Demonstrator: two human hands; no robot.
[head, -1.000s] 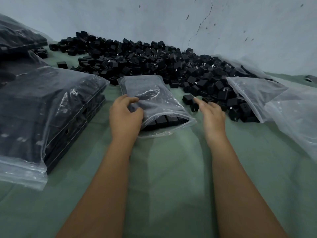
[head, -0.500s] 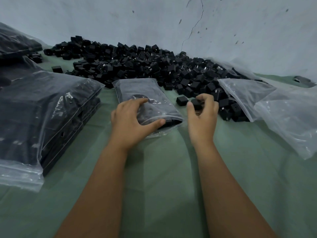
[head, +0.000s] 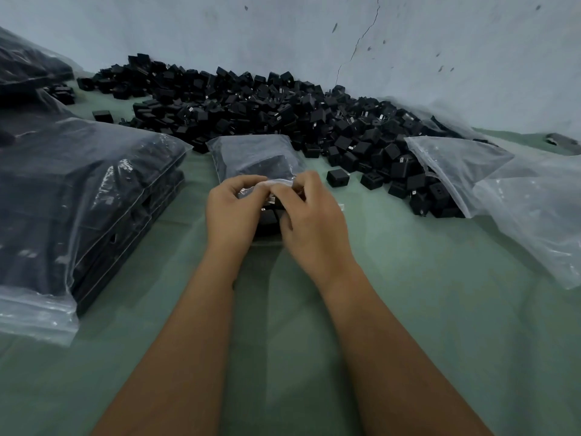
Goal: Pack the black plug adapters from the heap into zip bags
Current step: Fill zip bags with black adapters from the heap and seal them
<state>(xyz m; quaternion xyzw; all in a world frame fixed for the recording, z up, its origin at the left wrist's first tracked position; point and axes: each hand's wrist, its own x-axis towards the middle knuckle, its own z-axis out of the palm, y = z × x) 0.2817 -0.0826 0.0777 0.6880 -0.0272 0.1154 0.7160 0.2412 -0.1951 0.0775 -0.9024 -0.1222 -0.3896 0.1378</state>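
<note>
A long heap of black plug adapters (head: 267, 111) stretches across the far side of the green surface, against the wall. In front of it lies a small clear zip bag (head: 254, 155) with dark adapters inside. My left hand (head: 232, 212) pinches the near edge of the bag's mouth. Close against it, my right hand (head: 311, 221) has its fingers closed at the same opening, with a black adapter (head: 267, 217) showing between the two hands. Which hand bears the adapter I cannot tell. A single adapter (head: 338, 177) sits loose just right of the bag.
Large filled zip bags (head: 81, 196) are stacked at the left, with another (head: 28, 70) behind them. Empty clear bags (head: 509, 184) lie crumpled at the right, partly over the heap. The pale wall (head: 314, 36) runs close behind. Green surface (head: 440, 309) spreads to the right of my arms.
My right hand has picked an adapter off the heap's edge and swung left to the bag's mouth. My left hand has shifted from lying on the bag to pinching its opening.
</note>
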